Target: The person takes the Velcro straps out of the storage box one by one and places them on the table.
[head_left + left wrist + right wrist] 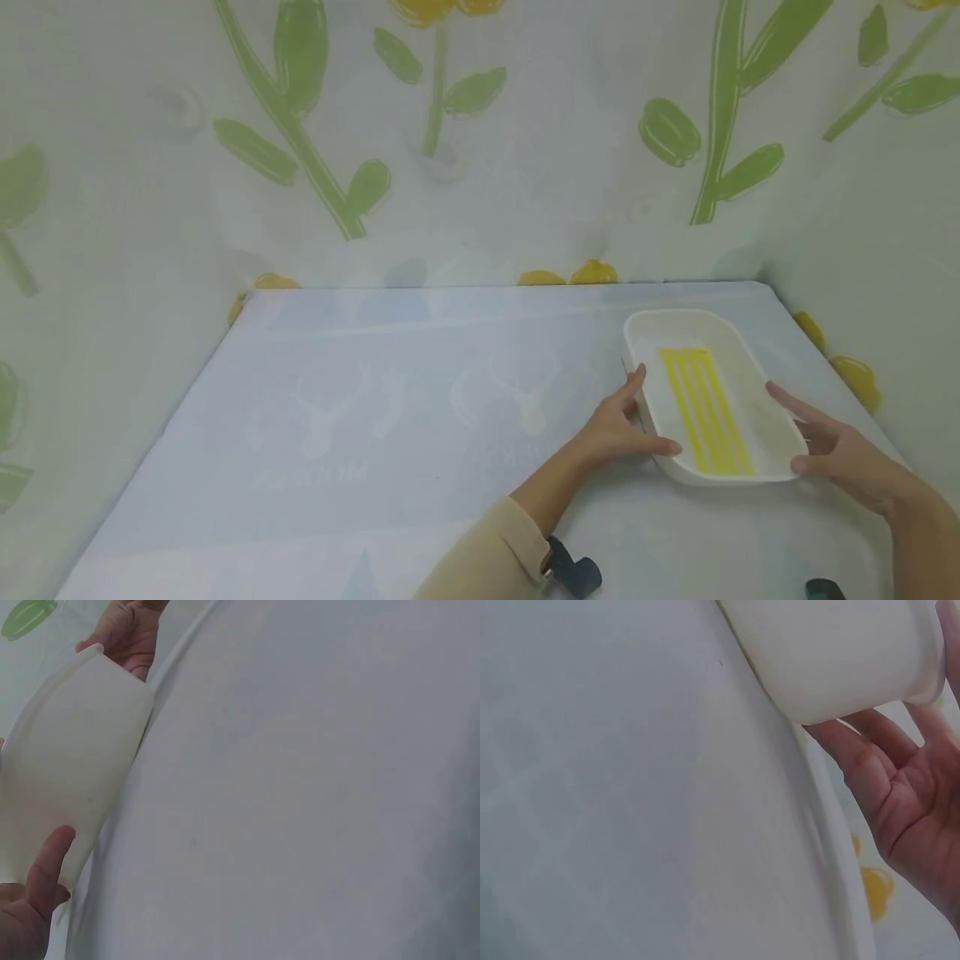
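A white rectangular tray [738, 362] with rounded corners is held between both hands at the right side of the table. Yellow stripes [705, 408] run lengthwise along its floor. My left hand [615, 432] grips the left long side, thumb over the rim and fingers spread along the outer wall. On the opposite side, my right hand [847, 457] holds the near right corner, its thumb at the rim. The left wrist view shows the tray's smooth outer side [82, 742]. In the right wrist view, fingers of the right hand [919, 784] reach under the tray's end [840, 660], partly hidden by it.
A pale cloth with faint deer-head prints covers the table [360, 467]. Behind and beside it hang white curtains [525, 167] with green leaves and yellow flowers. The table's right edge runs close by the tray. A black device [573, 571] sits at the left wrist.
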### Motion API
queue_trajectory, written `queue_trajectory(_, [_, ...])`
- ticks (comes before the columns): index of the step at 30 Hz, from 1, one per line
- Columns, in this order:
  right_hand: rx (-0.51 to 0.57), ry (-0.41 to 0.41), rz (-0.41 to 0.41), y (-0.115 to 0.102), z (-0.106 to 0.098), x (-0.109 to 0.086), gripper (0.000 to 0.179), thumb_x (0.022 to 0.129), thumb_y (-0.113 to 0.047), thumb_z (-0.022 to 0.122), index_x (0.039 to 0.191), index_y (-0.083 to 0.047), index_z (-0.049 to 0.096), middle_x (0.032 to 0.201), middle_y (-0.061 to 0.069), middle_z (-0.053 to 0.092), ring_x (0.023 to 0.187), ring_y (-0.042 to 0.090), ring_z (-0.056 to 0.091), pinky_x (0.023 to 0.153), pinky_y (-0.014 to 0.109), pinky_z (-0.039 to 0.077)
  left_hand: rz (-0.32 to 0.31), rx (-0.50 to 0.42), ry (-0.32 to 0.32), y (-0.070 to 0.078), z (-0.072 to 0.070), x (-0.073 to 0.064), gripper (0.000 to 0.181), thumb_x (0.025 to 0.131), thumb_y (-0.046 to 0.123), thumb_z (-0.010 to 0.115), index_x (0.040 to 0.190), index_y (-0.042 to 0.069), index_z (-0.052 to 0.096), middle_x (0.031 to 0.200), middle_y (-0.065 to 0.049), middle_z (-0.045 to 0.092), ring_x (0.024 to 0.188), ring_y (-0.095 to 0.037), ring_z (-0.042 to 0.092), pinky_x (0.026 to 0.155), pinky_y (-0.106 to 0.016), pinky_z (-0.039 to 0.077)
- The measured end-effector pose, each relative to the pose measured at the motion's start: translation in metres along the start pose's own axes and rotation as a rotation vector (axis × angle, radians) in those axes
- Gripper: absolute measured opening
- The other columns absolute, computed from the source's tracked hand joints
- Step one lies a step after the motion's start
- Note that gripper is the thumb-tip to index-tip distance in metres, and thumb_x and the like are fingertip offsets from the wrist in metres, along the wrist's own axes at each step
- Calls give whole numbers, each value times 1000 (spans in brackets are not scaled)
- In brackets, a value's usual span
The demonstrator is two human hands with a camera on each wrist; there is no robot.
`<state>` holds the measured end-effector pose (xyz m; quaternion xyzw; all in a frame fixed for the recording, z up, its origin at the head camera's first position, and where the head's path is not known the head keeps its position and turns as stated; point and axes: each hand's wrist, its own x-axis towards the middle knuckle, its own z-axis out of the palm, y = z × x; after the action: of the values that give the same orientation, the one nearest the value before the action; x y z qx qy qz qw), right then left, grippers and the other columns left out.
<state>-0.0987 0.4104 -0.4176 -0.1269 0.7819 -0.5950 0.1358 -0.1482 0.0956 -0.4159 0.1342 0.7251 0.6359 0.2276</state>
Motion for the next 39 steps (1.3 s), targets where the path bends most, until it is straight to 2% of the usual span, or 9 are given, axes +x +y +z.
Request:
queue_trajectory(4, [-20,12,-8,-2,5,2,87,84,6,65,151,-27,21,135,-40,36,108,-10,52,77,18,51,5,-7,-3,-1,-6,-2,102,66,17,86,146,40,28,151,14,28,136,-9,33,106,-29,34])
queue_trajectory(8, [-81,54,38,-6,10,4,87,83,2,68,149,-33,23,131,-44,34,105,-13,52,76,15,50,13,-15,-16,-2,-12,-4,102,67,15,86,147,39,27,150,14,31,135,-6,34,106,-27,34])
queue_trajectory(12, [-103,64,57,-10,15,6,88,82,2,69,148,-35,24,128,-45,35,101,-10,56,75,17,51,14,-44,-27,-3,-17,-5,103,66,11,86,147,39,28,149,17,31,135,-3,33,107,-27,32])
queue_trajectory(18, [-71,49,25,-12,22,8,87,82,5,68,150,-25,23,126,-40,42,99,-3,60,74,20,52,12,-38,-28,-5,-24,-7,104,65,10,86,146,40,28,150,18,25,137,-5,28,111,-31,28])
queue_trajectory(27, [-107,92,88,-15,27,13,87,81,3,68,149,-29,25,119,-42,42,98,-10,57,73,16,51,43,-26,-51,-7,-33,-10,106,67,7,84,150,33,23,153,15,21,138,-5,25,112,-29,25])
queue_trajectory(34, [1,35,-18,-15,41,17,87,80,9,67,150,-25,26,126,-35,45,100,-1,61,75,19,52,37,-28,-69,-11,-44,-18,106,69,9,83,151,32,20,154,16,17,139,-10,26,111,-30,27])
queue_trajectory(39, [27,0,-41,-18,51,19,89,80,6,69,151,-24,23,128,-34,44,103,0,61,76,20,53,44,-14,-81,-13,-53,-24,105,70,10,83,151,29,19,155,15,18,139,-13,29,110,-29,29])
